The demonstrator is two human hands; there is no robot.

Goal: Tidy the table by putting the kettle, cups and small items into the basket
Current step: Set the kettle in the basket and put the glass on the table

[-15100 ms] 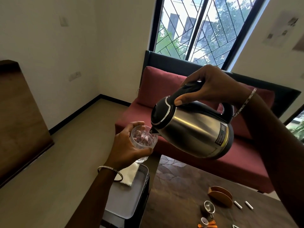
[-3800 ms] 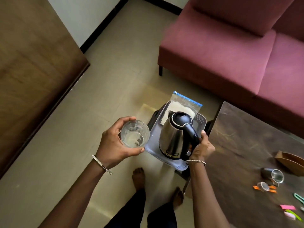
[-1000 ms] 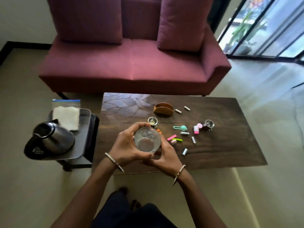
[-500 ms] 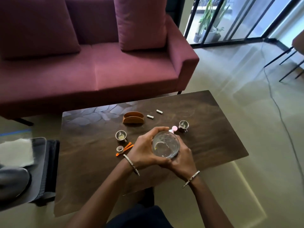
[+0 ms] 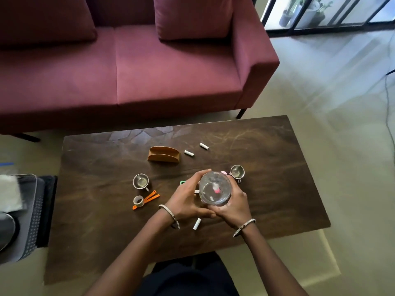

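Both hands hold a clear drinking glass (image 5: 214, 189) above the middle of the dark wooden table (image 5: 96, 221). My left hand (image 5: 183, 197) wraps its left side and my right hand (image 5: 234, 205) cups its right side and base. Two small steel cups (image 5: 140, 181) (image 5: 237, 171) stand on the table to either side. An orange measuring spoon (image 5: 144, 199), white sticks (image 5: 196, 223) (image 5: 189, 153) (image 5: 204, 146) and small coloured items partly hidden behind the glass lie around. The grey basket (image 5: 32, 216) sits at the left edge, with the steel kettle (image 5: 5, 229) barely showing in it.
A wooden napkin holder (image 5: 164, 154) stands toward the table's far side. A maroon sofa (image 5: 136, 67) with cushions runs behind the table. A white cloth (image 5: 8, 193) lies in the basket. Glass doors (image 5: 329, 11) and a floor cable (image 5: 388, 103) are at the right.
The view has shifted slightly left and closer to the table. Both hands still hold the glass over the table's middle, much as half a second ago.
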